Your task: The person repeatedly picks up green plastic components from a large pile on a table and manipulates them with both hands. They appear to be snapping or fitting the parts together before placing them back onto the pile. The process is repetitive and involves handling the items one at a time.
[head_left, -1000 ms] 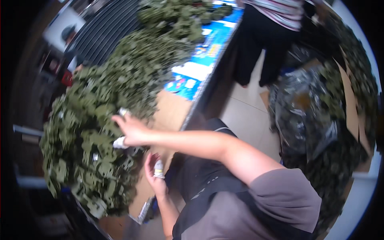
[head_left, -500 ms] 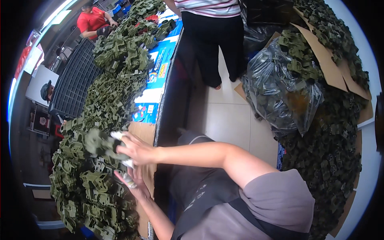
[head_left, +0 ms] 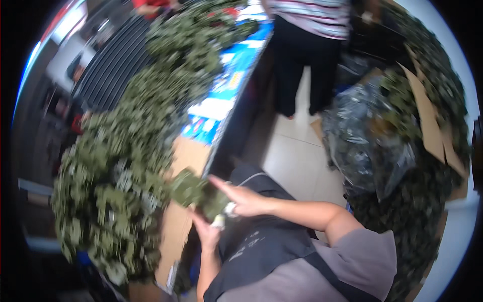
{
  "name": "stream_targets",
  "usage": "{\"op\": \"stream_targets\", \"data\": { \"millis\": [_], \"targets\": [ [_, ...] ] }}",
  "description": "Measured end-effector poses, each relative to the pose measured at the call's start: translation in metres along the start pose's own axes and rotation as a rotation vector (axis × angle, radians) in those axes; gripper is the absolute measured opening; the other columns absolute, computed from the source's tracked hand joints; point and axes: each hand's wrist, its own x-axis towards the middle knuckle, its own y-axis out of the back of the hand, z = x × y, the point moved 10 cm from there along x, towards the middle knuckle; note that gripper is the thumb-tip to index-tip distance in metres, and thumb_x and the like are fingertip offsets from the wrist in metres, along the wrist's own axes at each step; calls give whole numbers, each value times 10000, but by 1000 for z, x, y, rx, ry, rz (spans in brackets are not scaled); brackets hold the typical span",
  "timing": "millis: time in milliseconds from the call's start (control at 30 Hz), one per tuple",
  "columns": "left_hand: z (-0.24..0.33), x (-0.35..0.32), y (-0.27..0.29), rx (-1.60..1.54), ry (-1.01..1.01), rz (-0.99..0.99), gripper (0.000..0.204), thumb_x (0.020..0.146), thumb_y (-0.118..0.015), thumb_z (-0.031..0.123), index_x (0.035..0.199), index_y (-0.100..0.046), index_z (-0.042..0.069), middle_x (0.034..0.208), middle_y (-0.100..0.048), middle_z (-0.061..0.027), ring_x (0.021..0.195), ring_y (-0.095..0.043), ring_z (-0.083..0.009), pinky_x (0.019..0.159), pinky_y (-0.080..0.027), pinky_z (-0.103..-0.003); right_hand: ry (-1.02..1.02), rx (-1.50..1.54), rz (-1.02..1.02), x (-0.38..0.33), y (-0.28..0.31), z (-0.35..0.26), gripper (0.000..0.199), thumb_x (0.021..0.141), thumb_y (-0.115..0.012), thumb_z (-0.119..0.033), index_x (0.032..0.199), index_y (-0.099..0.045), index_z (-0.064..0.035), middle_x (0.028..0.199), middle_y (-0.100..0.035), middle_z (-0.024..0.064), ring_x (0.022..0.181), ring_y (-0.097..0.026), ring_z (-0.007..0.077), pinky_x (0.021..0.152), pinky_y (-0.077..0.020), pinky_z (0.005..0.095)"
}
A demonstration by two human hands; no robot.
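Note:
Over the near table edge, in front of my apron, both hands hold an olive-green plastic toy vehicle part, which is blurred by motion. My left hand grips it from below, with the thumb against its side. My right hand closes on its right side, the index finger stretched along the top. White wrappings cover some of the fingertips. Whether it is one part or two together, I cannot tell. Just left of the hands, a long heap of similar green parts covers the table.
Bare cardboard and blue printed sheets line the table's near edge. A person in black trousers stands ahead; another in red is beyond the table. A black slatted crate lies far left. At right are a clear plastic bag and piled parts.
My hands have drawn back from the heap toward my body, bringing the green toy vehicle part along. My left hand has come up to grip it too. The whole view has shifted.

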Motion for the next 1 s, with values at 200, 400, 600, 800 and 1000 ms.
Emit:
{"op": "stream_targets", "data": {
  "millis": [200,400,600,800,1000],
  "targets": [
    [-1,-51,60,52,294,249,945,707,-594,-55,1348,77,120,1216,-381,-218,1073,-476,-297,889,-410,-425,102,-39,30,-15,59,8,782,674,-556,-63,1364,-189,-46,1332,-346,183,1211,-377,279,980,-305,325],
    [-3,-57,38,-599,439,161,709,780,-606,377,1310,-205,133,1133,-453,-153,942,-549,-339,784,-488,-473,67,-869,49,94,74,-16,855,565,-614,-34,1337,-265,-143,965,-456,168,924,-489,338,785,-424,386],
    [-26,-60,56,-543,418,320,589,792,-549,480,1120,-450,1,1030,-547,-154,915,-578,-280,767,-508,-400,68,-853,25,189,110,57,814,636,-580,-96,1362,-218,-170,1051,-435,233,1020,-445,380,880,-385,382],
    [-50,-60,79,-591,438,374,483,875,-436,387,1181,-436,12,1070,-548,-140,888,-585,-244,712,-525,-385,443,-814,115,206,72,-2,666,607,-620,-99,1244,-426,-111,1145,-483,178,1086,-403,363,961,-307,414],
    [-101,-64,111,-544,550,478,443,886,-375,395,1145,-463,46,973,-590,-141,745,-615,-254,623,-539,-414,1030,-1170,269,253,-8,-19,72,696,-527,-190,734,-494,-138,797,-514,19,880,-482,192,729,-375,317]
  ]
}}
